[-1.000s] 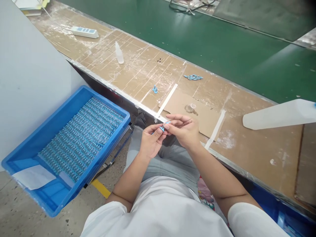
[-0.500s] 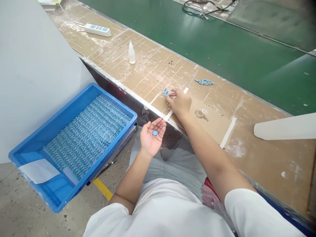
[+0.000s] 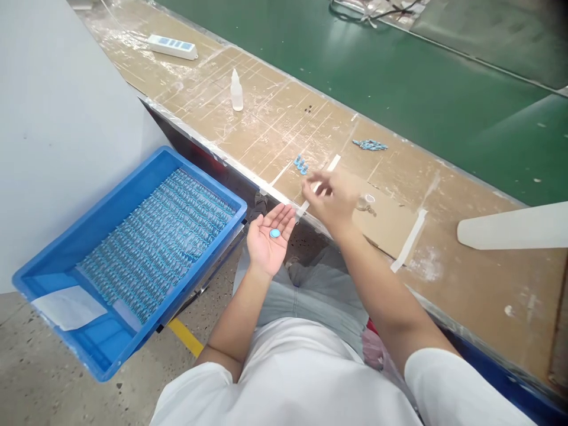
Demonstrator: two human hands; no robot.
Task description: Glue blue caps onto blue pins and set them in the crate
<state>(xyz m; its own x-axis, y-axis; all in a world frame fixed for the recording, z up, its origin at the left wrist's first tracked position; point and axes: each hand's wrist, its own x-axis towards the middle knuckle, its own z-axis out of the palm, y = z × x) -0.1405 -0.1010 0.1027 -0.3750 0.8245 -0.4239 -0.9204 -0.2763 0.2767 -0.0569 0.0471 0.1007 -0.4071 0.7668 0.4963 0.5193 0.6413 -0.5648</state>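
Note:
On the palm of my left hand (image 3: 270, 239), turned up with the fingers stretched out, rests a small round blue disc (image 3: 275, 233). My right hand (image 3: 332, 194) is over the near edge of the worktable, slightly blurred, its fingers curved and apart with nothing visible in them. Just beyond its fingertips stands a short row of small blue pieces (image 3: 300, 164) with upright parts. Farther right on the table lies a heap of small blue and dark parts (image 3: 370, 145). A small clear container (image 3: 366, 202) with little brownish bits is beside my right hand, on a cardboard sheet (image 3: 390, 228).
To the left, a blue tray (image 3: 48, 260) holds many rows of blue-edged pieces and a white paper. A white dropper bottle (image 3: 236, 92) and a power strip (image 3: 172, 47) sit on the worktable (image 3: 479, 290). A green belt (image 3: 399, 89) runs behind; a white object (image 3: 510, 228) juts in from the right.
My right hand has drawn back to the right from the row of blue pieces, uncovering it, and its fingers have parted. My left hand has shifted slightly up and left with the disc.

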